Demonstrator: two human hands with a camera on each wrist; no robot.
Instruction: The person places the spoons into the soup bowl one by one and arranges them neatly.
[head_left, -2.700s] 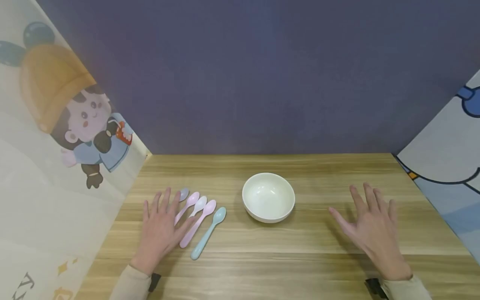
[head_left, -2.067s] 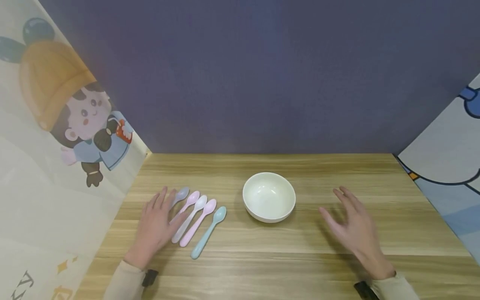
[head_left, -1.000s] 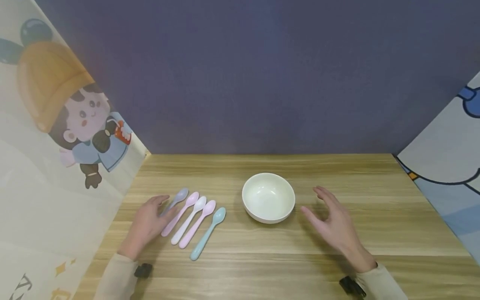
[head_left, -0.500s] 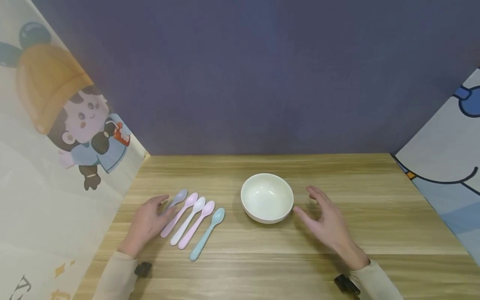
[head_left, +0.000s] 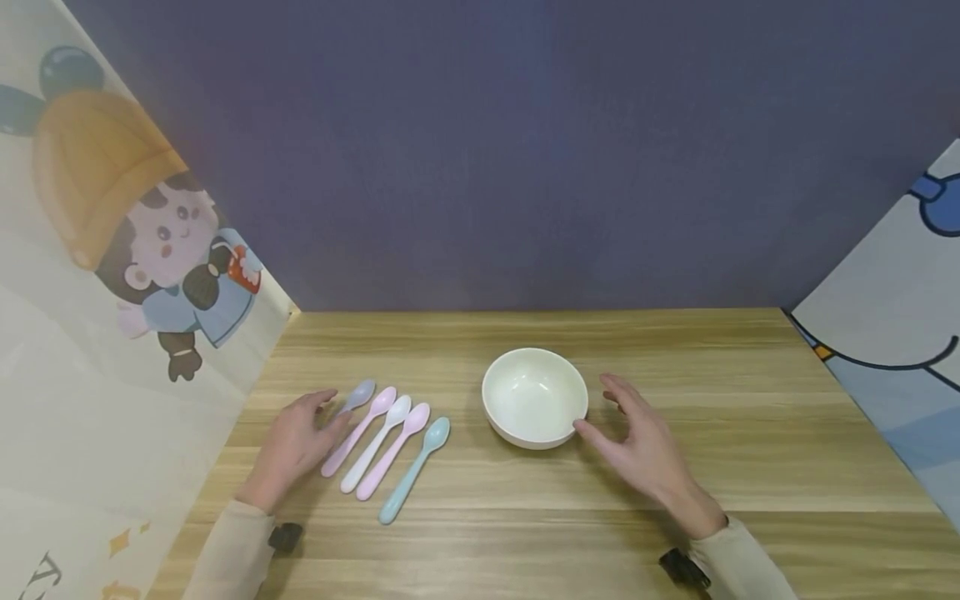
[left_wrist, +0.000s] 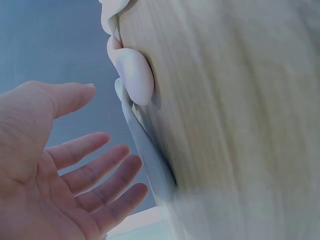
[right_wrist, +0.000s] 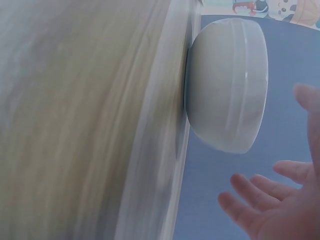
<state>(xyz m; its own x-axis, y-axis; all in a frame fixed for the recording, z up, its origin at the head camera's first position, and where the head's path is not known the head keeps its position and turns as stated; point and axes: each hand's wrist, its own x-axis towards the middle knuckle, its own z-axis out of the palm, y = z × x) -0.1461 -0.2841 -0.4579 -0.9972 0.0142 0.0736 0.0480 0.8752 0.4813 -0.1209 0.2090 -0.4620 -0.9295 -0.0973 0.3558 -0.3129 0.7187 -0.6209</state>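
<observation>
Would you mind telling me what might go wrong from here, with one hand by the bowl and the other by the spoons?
The right hand is open beside the bowl, thumb at its rim; a nudge could slide or tip it before any grip forms. The left hand lies by the grey spoon, which is packed against four more spoons; lifting one may scatter its neighbours. The blue spoon lies nearest the bowl and might get knocked.

Hidden under the left hand (head_left: 291,439): the handle end of the grey spoon (head_left: 358,394) nearest the desk's left edge; blurred to streaks: the desk (right_wrist: 75,125) in both wrist views; cut off by the frame's right edge: most of the right hand (right_wrist: 280,200).
</observation>
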